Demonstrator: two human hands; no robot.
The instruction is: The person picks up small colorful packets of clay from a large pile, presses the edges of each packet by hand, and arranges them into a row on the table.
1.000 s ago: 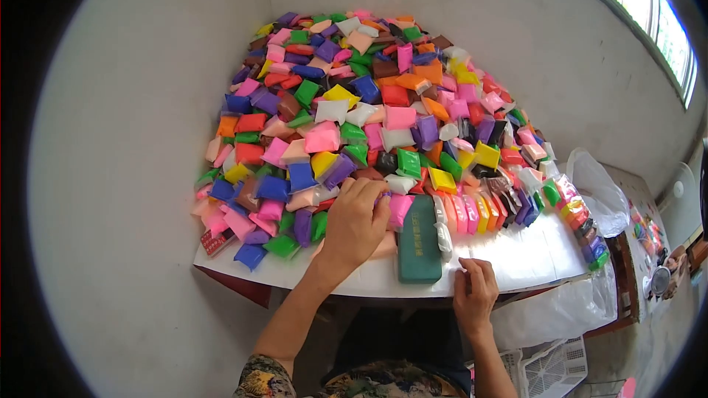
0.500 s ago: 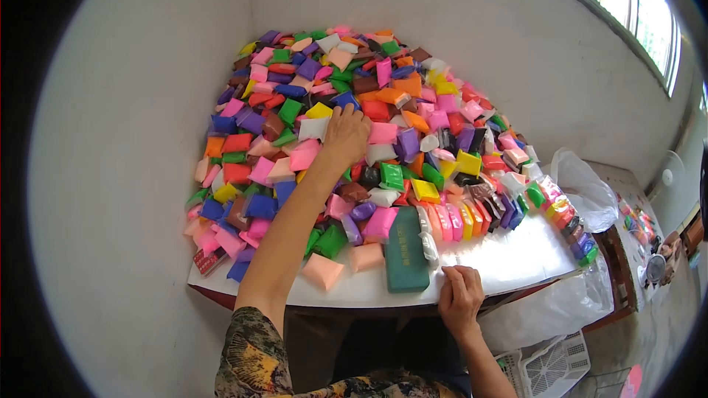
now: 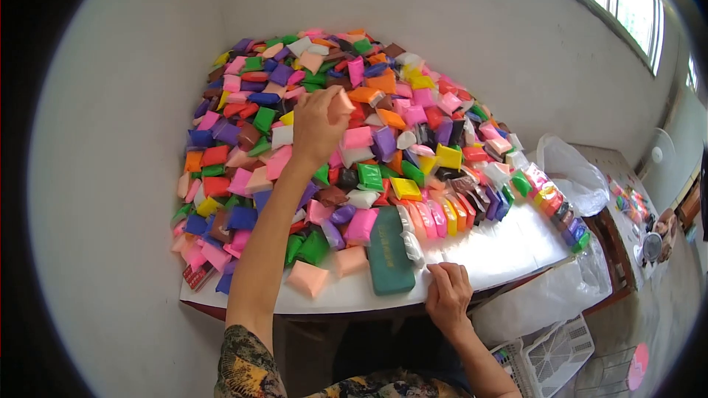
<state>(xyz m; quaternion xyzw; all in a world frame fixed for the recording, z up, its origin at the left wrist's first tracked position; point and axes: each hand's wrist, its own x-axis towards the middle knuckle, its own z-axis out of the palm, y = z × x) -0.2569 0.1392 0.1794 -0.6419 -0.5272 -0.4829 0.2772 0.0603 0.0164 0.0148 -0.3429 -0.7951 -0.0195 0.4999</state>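
Observation:
My left hand (image 3: 318, 129) is raised over the middle of a big heap of coloured packets. Its fingers close on a peach packet of modelling clay (image 3: 340, 106), tilted up above the others. My right hand (image 3: 448, 291) rests at the table's front edge with curled fingers, and nothing shows in them. Just left of it lies a green box (image 3: 391, 258), with white packets (image 3: 411, 239) along its right side. Right of these stands a row of packets (image 3: 461, 210) on edge, in several colours. Two peach packets lie near the front edge, one of them (image 3: 307, 278) nearest.
The heap spreads over the white tabletop (image 3: 509, 250) to the walls. A second short row of packets (image 3: 553, 203) runs along the right side. Clear plastic bags (image 3: 575, 177) hang there, and a white basket (image 3: 553, 361) stands below. Another table (image 3: 627, 214) holds small items.
My left hand has come up off the heap, slightly to the left, with a peach packet now in its fingers. The whole view has shifted a little. My right hand stays by the edge.

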